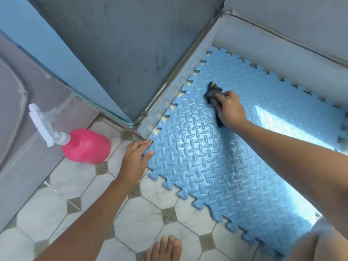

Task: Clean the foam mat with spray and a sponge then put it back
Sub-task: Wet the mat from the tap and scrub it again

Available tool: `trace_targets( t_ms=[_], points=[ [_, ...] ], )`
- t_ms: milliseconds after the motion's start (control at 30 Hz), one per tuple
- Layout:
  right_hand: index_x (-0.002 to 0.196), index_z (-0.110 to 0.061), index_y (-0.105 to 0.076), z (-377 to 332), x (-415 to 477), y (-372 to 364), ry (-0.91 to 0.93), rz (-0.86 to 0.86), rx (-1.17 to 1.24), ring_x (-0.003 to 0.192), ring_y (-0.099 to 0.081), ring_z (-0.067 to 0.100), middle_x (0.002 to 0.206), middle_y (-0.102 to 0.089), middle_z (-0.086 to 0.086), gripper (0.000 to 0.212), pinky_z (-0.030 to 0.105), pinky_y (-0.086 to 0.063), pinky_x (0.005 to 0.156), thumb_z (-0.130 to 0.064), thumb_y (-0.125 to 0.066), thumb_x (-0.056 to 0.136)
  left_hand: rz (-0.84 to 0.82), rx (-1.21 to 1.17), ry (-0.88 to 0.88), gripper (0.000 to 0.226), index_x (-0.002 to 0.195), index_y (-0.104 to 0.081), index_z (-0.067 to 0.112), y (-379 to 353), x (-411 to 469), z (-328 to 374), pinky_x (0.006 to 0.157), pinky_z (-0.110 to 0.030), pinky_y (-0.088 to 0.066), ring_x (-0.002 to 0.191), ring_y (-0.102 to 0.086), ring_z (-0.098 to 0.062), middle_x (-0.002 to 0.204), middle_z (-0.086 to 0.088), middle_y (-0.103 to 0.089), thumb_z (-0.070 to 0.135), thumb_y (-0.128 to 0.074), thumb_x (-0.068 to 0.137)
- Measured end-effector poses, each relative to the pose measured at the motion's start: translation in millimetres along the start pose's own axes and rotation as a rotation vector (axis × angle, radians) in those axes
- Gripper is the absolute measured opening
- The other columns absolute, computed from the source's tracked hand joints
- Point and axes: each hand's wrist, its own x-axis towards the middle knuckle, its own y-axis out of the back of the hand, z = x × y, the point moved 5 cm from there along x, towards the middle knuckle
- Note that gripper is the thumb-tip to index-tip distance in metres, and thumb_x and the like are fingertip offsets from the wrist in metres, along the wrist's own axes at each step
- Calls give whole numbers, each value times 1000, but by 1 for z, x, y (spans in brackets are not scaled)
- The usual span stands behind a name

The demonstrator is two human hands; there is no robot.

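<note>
A light blue foam mat with jigsaw edges and a raised tread pattern lies on the tiled floor, its far part reaching over a grey door sill. My right hand presses a dark sponge onto the mat's far half. The fingers of my left hand lie flat on the mat's near left corner, holding nothing. A pink spray bottle with a white trigger head stands on the floor to the left of the mat, apart from both hands.
A grey-blue door stands ajar behind the mat, its metal threshold running along the mat's left edge. White octagonal floor tiles fill the foreground. My bare foot and knee are at the bottom. A strip of sunlight crosses the mat.
</note>
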Motion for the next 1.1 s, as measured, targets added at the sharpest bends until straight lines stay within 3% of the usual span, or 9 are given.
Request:
trace_targets(
  t_ms=[67,133,333,467,567,767,833,967,1100],
  points=[
    [118,-15,-63,10,11,1,-259,72,14,112,-47,42,122,-48,21,33,53,-52,86,-39,-48,102,-8,-30,33,47,139,-64,14,2,3,-2,101,-34,-45,111,-55,-26,115,-7,-64,21,-74,93],
    [118,-13,-63,-14,2,-5,-275,79,11,114,-45,41,125,-46,21,34,50,-52,85,-38,-46,103,0,-64,59,46,137,-65,12,4,3,-1,99,-35,-46,110,-57,-24,115,-7,-66,19,-76,92],
    [120,-26,-60,-133,-120,-49,544,-304,50,100,-49,26,112,-48,6,22,38,-53,65,-33,-56,99,39,-271,218,32,118,-75,15,18,8,-13,92,-32,-58,86,-62,12,102,6,-73,6,-77,88],
    [129,-27,-60,-139,-184,-38,950,-531,28,102,-54,26,120,-52,8,36,35,-53,61,-18,-60,94,27,-275,226,31,117,-77,12,18,12,-16,90,-32,-58,85,-64,-1,102,2,-74,3,-77,87],
    [129,-28,-62,-103,-139,-26,768,-428,18,106,-54,24,124,-53,5,34,36,-56,68,-30,-58,95,52,-289,228,30,117,-77,13,15,9,-18,89,-27,-55,89,-65,-10,103,2,-75,4,-76,88],
    [123,-19,-65,-1,-7,-1,-159,-42,12,112,-53,40,124,-49,16,31,46,-52,86,-36,-56,99,77,-283,216,31,120,-76,12,15,5,-17,91,-24,-51,91,-65,-10,104,4,-74,5,-75,90],
    [120,-14,-66,-10,0,-8,-300,-2,37,112,-51,42,125,-47,19,30,47,-52,88,-32,-54,98,72,-299,234,30,119,-76,12,15,6,-18,91,-24,-51,91,-65,-9,104,4,-74,4,-75,90],
    [117,-18,-68,-96,-39,-33,-24,-12,73,105,-49,35,118,-49,14,28,40,-51,75,-36,-54,100,42,-413,293,29,120,-75,10,11,8,-25,75,-23,-61,101,-68,-15,109,-2,-74,-3,-68,94],
    [118,-25,-63,-175,-122,-56,458,-260,101,97,-50,28,111,-49,7,24,40,-53,63,-35,-54,98,17,-446,324,33,122,-71,4,8,11,-28,69,-13,-58,103,-67,-18,111,-8,-72,-13,-57,96]
  ],
)
